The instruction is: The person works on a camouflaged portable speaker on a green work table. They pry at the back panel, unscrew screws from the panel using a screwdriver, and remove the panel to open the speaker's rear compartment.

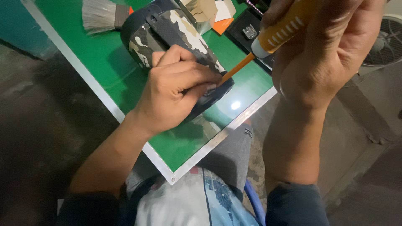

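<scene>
I work at a green-topped table [104,62] edged with a pale metal frame; a bright spot of overhead light reflects on its surface near the right edge. Left of the table lies dark, rough concrete floor [37,125]. Right of the table the same grey floor continues, and a white fan grille [387,42] stands beyond the table's right corner.

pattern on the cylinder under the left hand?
Camouflage: black, brown, grey and cream patches on the cylindrical speaker, held by the left hand. The head view shows it.
</scene>
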